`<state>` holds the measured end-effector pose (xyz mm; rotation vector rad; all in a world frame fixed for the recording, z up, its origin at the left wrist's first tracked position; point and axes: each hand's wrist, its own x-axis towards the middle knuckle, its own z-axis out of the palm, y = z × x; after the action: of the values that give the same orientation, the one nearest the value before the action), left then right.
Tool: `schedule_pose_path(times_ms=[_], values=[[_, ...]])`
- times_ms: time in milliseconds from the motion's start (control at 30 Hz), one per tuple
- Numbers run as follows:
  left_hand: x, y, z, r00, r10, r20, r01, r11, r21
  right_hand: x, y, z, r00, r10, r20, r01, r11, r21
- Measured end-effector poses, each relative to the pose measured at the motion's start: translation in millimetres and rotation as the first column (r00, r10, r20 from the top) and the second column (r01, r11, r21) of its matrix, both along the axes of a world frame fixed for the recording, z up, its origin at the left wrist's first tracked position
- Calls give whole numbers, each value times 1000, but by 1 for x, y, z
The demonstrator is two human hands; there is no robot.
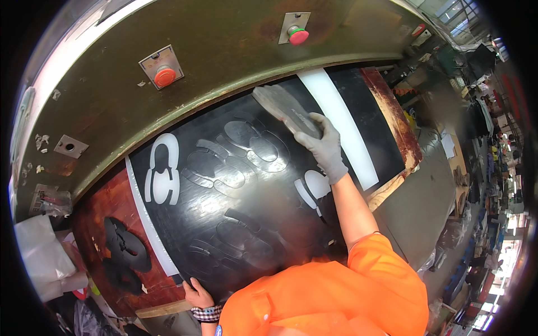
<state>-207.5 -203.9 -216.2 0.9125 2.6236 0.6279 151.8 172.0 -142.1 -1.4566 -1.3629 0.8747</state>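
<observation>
My right hand [325, 147], in a grey glove, is closed round one end of a dark grey sole-shaped block [286, 109]. The block is above the far right part of a black rubber sheet [207, 218]. Sole outlines are pressed or cut into the sheet. White shows through a sole-shaped opening [162, 173] at the left and a smaller one [315, 183] below my right wrist. My bare left hand [197, 293] rests at the sheet's near left corner, its fingers apart and nothing visible in them.
A green machine beam with a red button [165, 77] and a second red button [298, 37] spans the far side. Black sole-shaped pieces [126, 246] lie on the reddish board [101, 207] at left. A white strip [342, 129] crosses the sheet. Clutter lines the right.
</observation>
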Motion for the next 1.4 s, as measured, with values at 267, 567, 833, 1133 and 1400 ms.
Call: schedule_pose_path(times_ms=[267,567,833,1133,1400], values=[[-11,27,6,999,-31,-7,32,998,55,6,17,-47,799,-86,595,-101,956,274],[-40,89,6,987,-5,-162,29,989,148,-23,102,15,869,-205,450,-34,883,468],[-85,193,17,995,-30,-96,42,991,126,-66,184,85,867,-330,374,-72,659,748],[-105,210,25,975,-107,-194,140,977,160,-8,154,31,894,-162,419,-118,815,568],[-94,196,12,985,-45,-168,72,984,162,67,26,-40,869,-288,402,345,936,-75]])
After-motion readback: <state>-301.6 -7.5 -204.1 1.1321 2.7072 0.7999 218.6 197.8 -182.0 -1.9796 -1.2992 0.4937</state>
